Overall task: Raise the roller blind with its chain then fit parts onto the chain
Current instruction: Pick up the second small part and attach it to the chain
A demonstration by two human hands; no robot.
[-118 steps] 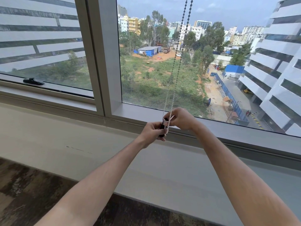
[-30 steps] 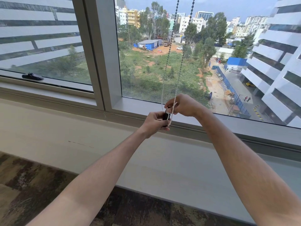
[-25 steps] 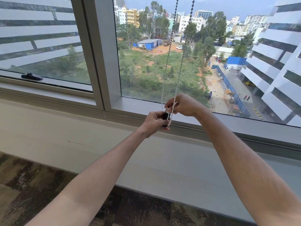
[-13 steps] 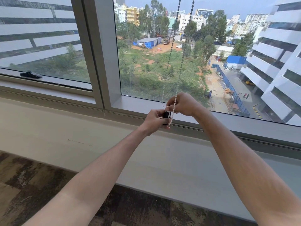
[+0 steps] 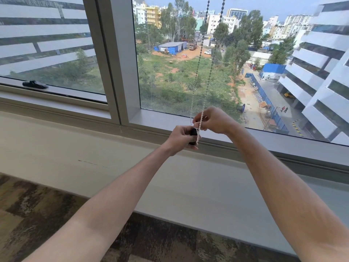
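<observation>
Bead chain (image 5: 200,57): two strands hang from above the top edge of the view, in front of the right window pane (image 5: 188,72). The strands converge downward and meet at the hands, just above the window frame's lower rail (image 5: 151,127).

Right hand (image 5: 215,121): fingers curled, thumb and forefinger pinching the white beaded strand on the right. Below the pinch, the strand runs down across the left hand's fingertips and ends just under them. The left strand passes just beside the right hand's fingers (image 5: 198,118); cannot tell whether it is also held.

Left hand (image 5: 181,138): sits below and slightly left of the right hand, fingers curled round a small black part (image 5: 193,136). Part stands roughly upright, top end poking out just under the right hand's fingertips. The chain lies against the right side of the black part, touching it; whether it is seated inside cannot be told, too small.

The two hands are nearly touching, both over the pale sill ledge (image 5: 75,148).

Surroundings: a black window handle (image 5: 35,84) on the left pane's lower frame; patterned dark carpet (image 5: 37,214) below the ledge.
</observation>
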